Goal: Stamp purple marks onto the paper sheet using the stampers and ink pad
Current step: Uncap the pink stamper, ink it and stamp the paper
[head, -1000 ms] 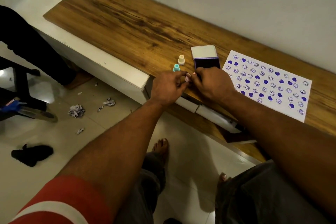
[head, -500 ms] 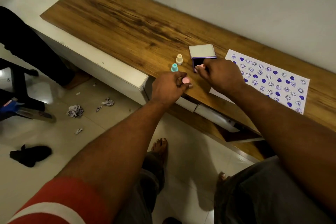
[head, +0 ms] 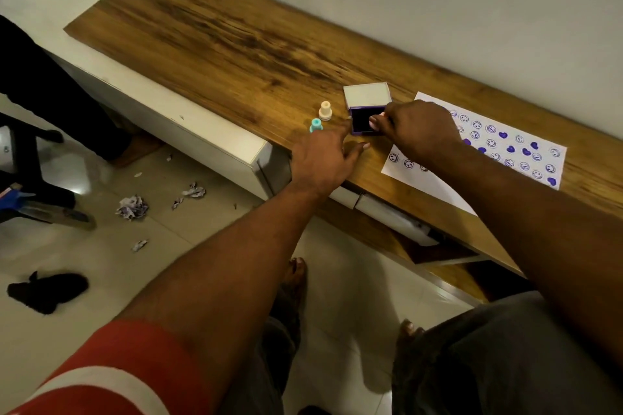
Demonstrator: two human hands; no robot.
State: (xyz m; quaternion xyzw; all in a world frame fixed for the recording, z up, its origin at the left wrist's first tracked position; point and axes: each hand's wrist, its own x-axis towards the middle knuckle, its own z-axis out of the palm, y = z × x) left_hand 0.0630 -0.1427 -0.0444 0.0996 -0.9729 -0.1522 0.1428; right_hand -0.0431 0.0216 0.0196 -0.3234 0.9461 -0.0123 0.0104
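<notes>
head view: right hand (head: pixel 418 131) pinches a pink stamper (head: pixel 375 120) on the open ink pad (head: pixel 362 123). left hand (head: pixel 322 162), fingers loosely spread, reaches the pad's left edge. teal stamper (head: pixel 316 125) and cream stamper (head: pixel 325 110) stand just left on the counter (head: pixel 236 44). the right forearm hides part of the paper sheet (head: pixel 539 149).

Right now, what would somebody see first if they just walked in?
Probably the white paper sheet on the right of the wooden top, dotted with purple smileys and hearts. Next, the right hand holding a small pink stamper on the open ink pad, beside the left hand.
</notes>
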